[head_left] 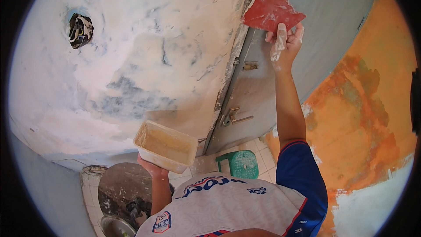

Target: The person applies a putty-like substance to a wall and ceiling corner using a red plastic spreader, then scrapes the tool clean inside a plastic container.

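Observation:
My right hand point(285, 46), its fingers streaked with white paste, grips a red flat scraper point(272, 11) with white paste along its edge, raised against the upper wall edge beside a grey door frame point(251, 39). Low at the centre, my left hand point(153, 165) holds a pale rectangular plastic tub point(182, 147) coated with cream residue. The wall point(184, 13) in front of me is patchy white plaster with dark marks; at its upper left a hole point(80, 30) shows wires.
A grey door point(315, 39) with a metal handle point(230, 117) stands at right, beside an orange, partly painted wall point(372, 105). On the tiled floor point(264, 160) are a green plastic stool point(244, 164), a dark round object point(114, 184) and a metal bowl point(113, 228).

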The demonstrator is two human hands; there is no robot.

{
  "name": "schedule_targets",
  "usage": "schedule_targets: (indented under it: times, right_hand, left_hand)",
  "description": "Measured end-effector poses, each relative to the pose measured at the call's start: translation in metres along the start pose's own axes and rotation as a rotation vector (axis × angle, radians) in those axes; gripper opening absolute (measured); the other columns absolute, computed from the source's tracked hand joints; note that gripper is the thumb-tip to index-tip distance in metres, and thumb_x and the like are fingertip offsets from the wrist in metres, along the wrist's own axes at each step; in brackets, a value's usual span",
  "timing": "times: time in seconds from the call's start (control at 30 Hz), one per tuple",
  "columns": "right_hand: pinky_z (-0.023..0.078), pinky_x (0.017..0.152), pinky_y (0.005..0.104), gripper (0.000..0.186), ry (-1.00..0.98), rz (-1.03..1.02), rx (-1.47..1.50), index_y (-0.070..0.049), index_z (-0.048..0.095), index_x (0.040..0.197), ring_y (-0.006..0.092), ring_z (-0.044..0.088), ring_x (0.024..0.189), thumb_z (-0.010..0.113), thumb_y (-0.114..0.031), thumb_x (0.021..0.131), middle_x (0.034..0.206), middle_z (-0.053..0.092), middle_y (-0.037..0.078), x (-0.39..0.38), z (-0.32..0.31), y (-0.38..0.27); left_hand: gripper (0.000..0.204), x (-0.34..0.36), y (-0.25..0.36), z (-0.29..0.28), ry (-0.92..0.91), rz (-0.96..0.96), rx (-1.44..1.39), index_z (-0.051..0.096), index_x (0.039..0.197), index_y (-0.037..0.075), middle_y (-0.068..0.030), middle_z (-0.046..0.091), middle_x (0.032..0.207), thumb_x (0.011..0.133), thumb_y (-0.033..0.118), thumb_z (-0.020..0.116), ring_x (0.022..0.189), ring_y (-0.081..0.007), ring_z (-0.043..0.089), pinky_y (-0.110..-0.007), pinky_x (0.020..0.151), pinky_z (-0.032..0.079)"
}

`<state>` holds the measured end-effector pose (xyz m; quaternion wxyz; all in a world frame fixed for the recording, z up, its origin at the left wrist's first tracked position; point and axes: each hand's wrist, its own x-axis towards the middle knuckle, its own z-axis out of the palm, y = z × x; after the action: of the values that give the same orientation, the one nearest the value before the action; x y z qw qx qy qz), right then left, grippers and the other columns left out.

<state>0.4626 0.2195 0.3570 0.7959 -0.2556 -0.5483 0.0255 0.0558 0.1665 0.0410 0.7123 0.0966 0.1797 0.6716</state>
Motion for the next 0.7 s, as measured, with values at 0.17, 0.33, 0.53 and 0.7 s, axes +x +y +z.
schedule_targets:
  times: [0.17, 0.33, 0.53, 0.7]
  right_hand:
    - [0.046, 0.058, 0.0247, 0.034, 0.018, 0.019, 0.017, -0.005, 0.043, 0.133, 0.0120, 0.060, 0.068, 0.060, -0.010, 0.104, 0.103, 0.069, 0.007, -0.006, -0.001, 0.003]
    - [0.046, 0.059, 0.0247, 0.034, 0.006, 0.037, 0.031, -0.005, 0.043, 0.132, 0.0121, 0.060, 0.068, 0.061, -0.010, 0.104, 0.105, 0.070, 0.008, -0.009, -0.004, 0.005]
    - [0.047, 0.059, 0.0254, 0.034, -0.007, 0.024, 0.047, -0.004, 0.044, 0.132, 0.0121, 0.060, 0.068, 0.061, -0.011, 0.104, 0.105, 0.070, 0.008, -0.012, -0.007, 0.009]
    - [0.048, 0.061, 0.0259, 0.034, -0.027, 0.033, 0.022, -0.004, 0.044, 0.132, 0.0124, 0.060, 0.069, 0.062, -0.012, 0.104, 0.107, 0.069, 0.009, -0.017, -0.010, 0.010]
  left_hand:
    - [0.063, -0.002, 0.002, 0.000, 0.020, 0.009, 0.007, 0.052, 0.144, 0.011, -0.0098, 0.058, 0.141, 0.099, 0.050, 0.032, 0.129, -0.0318, 0.058, -0.047, 0.107, 0.049]
    - [0.063, -0.005, 0.001, 0.003, 0.051, 0.017, 0.031, 0.053, 0.143, 0.010, -0.0101, 0.059, 0.140, 0.100, 0.050, 0.031, 0.128, -0.0317, 0.058, -0.046, 0.106, 0.050]
    - [0.062, -0.004, 0.000, -0.009, 0.060, 0.032, 0.027, 0.054, 0.141, 0.010, -0.0100, 0.060, 0.138, 0.100, 0.049, 0.031, 0.127, -0.0313, 0.059, -0.046, 0.104, 0.051]
    - [0.061, -0.008, 0.000, 0.003, 0.039, 0.019, 0.026, 0.054, 0.142, 0.010, -0.0101, 0.060, 0.139, 0.099, 0.048, 0.032, 0.127, -0.0312, 0.059, -0.046, 0.105, 0.050]
